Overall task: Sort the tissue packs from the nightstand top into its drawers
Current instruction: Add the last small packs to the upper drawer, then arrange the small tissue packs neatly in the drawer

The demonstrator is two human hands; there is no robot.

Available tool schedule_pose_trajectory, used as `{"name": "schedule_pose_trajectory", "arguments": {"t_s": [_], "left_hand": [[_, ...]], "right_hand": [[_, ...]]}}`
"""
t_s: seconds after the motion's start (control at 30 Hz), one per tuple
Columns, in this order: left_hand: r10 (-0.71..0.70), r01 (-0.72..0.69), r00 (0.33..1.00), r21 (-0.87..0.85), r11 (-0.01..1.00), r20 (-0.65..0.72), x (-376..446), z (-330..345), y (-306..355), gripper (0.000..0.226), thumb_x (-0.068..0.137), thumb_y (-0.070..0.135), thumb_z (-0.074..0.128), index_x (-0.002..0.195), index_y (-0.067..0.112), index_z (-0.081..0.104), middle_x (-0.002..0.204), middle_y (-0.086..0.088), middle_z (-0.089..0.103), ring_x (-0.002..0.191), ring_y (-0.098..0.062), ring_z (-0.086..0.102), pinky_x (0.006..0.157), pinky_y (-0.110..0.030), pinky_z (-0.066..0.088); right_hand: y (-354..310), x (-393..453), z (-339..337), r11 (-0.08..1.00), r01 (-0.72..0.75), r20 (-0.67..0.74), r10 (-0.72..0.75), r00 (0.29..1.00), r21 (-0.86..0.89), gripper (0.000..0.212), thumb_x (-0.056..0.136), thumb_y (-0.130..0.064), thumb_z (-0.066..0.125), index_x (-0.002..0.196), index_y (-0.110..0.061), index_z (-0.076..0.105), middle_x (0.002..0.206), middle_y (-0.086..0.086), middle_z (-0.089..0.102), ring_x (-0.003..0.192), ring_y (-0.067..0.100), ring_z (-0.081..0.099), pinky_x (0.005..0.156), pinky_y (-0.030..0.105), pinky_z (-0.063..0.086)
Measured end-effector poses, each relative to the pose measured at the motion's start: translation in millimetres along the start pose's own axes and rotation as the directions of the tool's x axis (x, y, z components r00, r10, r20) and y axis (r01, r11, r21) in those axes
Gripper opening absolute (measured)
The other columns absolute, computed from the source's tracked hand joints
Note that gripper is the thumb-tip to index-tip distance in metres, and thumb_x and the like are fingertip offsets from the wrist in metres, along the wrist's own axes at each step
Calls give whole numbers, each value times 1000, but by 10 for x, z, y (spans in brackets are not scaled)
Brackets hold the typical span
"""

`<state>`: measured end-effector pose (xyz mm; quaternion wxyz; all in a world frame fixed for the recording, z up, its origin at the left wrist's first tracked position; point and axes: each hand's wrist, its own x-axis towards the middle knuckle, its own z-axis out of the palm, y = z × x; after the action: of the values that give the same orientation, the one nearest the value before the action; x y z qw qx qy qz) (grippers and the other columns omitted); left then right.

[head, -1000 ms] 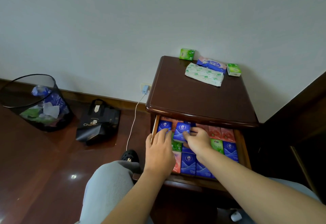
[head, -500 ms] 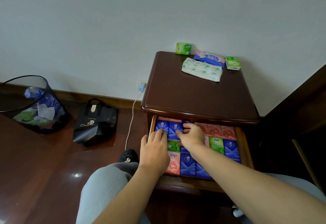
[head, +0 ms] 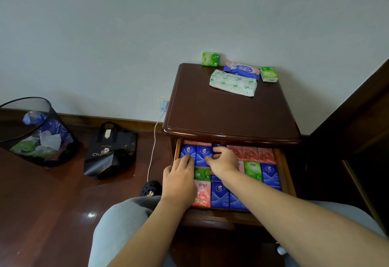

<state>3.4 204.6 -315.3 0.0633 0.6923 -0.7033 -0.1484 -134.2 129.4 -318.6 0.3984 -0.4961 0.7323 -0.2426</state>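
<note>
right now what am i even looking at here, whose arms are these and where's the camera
The camera sits on a person's head, looking down at their own bare arms; there is no robot. They sit before a wooden nightstand with its top drawer pulled out, packed with blue, pink and green tissue packs. The left hand rests its fingers on a blue pack at the back left. The right hand touches the neighbouring blue packs; whether it grips one is unclear. On top lie two small green packs and two larger soft packs.
</note>
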Motion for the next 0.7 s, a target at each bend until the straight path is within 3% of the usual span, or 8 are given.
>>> {"name": "schedule_pose_trajectory", "arguments": {"t_s": [0.17,0.23,0.3,0.37,0.47,0.57,0.63,0.7], "left_hand": [[-21,20,999,-15,1000,-41,-47,-74,45,68,101,37,56,160,25,25,165,4,30,151,-14,27,123,-38,25],[-27,25,983,-11,1000,-180,-64,-140,83,46,102,39,52,146,29,42,147,5,48,134,-12,46,112,-34,38],[-25,16,944,-27,999,-330,-21,-241,163,24,103,40,50,125,30,52,122,7,56,110,-11,54,95,-31,46],[-15,-6,905,-46,999,-425,90,-363,278,14,104,41,48,110,30,53,108,9,54,96,-10,53,84,-30,46],[5,-28,885,-41,999,-466,333,-516,487,17,106,42,44,105,28,53,104,7,53,92,-12,50,79,-31,45],[38,-71,880,-51,996,-474,602,-585,687,18,106,36,44,113,23,55,114,1,55,99,-17,52,84,-33,45],[43,-75,921,-68,995,-387,789,-554,785,36,107,37,43,138,20,49,140,-3,50,127,-23,50,105,-37,42],[19,-30,974,-46,999,-228,970,-475,860,61,109,46,35,160,15,25,165,-9,28,152,-26,27,125,-42,23]], "right_hand": [[-84,-99,-83,998,-53,-45,50,998,-47,46,87,-40,79,126,-24,59,116,-1,67,105,21,68,87,41,60],[-127,-174,-209,992,-92,-7,92,996,-83,24,84,-49,73,94,-30,63,92,-3,72,86,18,70,77,38,59],[-163,-233,-417,991,-57,50,63,997,-118,36,81,-53,64,58,-27,57,55,-8,62,60,17,63,62,32,50],[-212,-205,-680,992,37,26,-34,999,-120,48,84,-50,60,48,-20,51,44,-7,49,53,17,55,55,33,39],[-269,-46,-1109,968,228,-122,-239,963,-102,40,93,-42,59,60,-19,57,61,-7,59,71,20,61,62,36,42],[-215,185,-1429,915,344,-244,-390,888,-209,11,97,-33,61,100,-25,68,107,-3,64,108,20,55,91,31,40],[-121,364,-1552,886,358,-207,-425,881,-294,32,99,-31,61,129,-22,61,136,3,54,131,25,45,107,30,31],[-48,538,-1628,883,315,-147,-383,912,-347,54,101,-35,59,152,-22,44,160,7,32,148,30,30,120,37,24]]}}
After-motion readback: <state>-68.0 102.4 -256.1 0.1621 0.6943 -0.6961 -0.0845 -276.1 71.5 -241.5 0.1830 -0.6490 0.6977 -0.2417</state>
